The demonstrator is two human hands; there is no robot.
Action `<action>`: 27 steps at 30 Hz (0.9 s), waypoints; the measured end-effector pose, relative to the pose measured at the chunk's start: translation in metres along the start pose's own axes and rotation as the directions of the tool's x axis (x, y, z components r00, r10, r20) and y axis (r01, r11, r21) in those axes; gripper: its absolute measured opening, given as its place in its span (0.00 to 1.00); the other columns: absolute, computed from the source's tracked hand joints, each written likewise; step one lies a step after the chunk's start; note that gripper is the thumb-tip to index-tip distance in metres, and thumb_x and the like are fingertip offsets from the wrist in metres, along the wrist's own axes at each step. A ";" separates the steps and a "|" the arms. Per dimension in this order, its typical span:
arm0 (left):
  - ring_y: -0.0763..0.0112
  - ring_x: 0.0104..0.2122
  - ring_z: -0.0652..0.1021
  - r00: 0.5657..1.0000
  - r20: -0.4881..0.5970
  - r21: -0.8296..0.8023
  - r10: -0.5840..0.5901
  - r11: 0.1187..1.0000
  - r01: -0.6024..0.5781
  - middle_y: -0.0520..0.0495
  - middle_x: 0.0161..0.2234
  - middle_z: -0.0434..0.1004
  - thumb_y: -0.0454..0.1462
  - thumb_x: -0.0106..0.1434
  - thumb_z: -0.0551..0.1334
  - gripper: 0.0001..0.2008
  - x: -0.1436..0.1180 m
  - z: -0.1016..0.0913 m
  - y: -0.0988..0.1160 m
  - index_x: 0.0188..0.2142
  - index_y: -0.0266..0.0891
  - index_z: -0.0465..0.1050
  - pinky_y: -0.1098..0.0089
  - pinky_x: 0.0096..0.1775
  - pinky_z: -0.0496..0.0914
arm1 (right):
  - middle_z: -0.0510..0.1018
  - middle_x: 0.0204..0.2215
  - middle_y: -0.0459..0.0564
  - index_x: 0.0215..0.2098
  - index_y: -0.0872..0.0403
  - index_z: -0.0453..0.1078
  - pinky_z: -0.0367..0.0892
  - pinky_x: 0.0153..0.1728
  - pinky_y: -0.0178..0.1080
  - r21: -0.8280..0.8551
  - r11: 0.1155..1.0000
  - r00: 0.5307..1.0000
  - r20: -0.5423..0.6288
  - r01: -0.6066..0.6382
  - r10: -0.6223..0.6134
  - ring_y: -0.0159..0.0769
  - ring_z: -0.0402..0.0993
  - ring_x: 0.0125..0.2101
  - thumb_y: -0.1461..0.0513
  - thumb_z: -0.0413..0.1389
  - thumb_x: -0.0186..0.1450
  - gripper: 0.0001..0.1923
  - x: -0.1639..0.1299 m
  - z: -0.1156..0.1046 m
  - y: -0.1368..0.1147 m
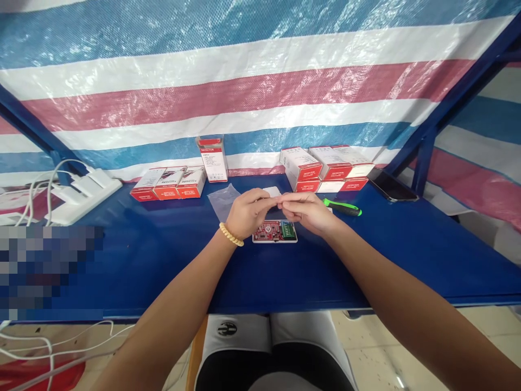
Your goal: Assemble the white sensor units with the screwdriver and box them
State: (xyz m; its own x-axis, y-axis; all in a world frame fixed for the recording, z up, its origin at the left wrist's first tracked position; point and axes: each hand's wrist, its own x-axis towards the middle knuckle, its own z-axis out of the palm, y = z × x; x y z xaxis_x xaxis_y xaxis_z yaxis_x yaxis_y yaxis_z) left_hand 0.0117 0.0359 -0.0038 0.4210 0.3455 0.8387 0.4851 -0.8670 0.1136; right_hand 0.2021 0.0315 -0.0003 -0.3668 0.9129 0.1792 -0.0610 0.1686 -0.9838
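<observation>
My left hand (249, 210), with a beaded bracelet at its wrist, and my right hand (307, 210) meet at the fingertips above the blue table. Both are closed in a pinch; whatever lies between the fingers is too small or too covered to name. Just below them is an opened device (268, 232) in a white case, its red circuit board bare and a green block at its right end. Behind the fingers a white piece (272, 191) shows in part. A clear plastic bag (222, 202) lies left of my left hand. Right of my right hand rests a green-and-black screwdriver (344, 207).
Three red-and-white boxes (169, 184) lie at the back left, beside an upright opened box (214, 162). More boxes (325, 168) are stacked at the back right, near a phone (393, 184). A white power strip (87, 193) with cables stands at the left.
</observation>
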 end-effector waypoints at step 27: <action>0.72 0.29 0.76 0.917 0.026 0.014 -0.398 0.917 0.398 0.48 0.30 0.78 0.33 0.62 0.60 0.05 -0.008 -0.011 -0.025 0.32 0.36 0.75 0.71 0.35 0.70 | 0.80 0.43 0.54 0.41 0.50 0.78 0.65 0.46 0.46 -0.866 0.017 0.834 -0.475 -0.499 0.281 0.49 0.74 0.47 0.53 0.54 0.61 0.16 0.006 -0.087 -0.004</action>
State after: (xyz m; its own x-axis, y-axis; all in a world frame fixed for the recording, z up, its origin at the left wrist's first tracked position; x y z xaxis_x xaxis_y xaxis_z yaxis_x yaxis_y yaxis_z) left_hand -0.0123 0.0512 -0.0070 0.2128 0.6711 0.7102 0.6234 -0.6529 0.4302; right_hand 0.2810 0.0687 0.0056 0.1184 0.9852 -0.1237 0.9862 -0.1312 -0.1007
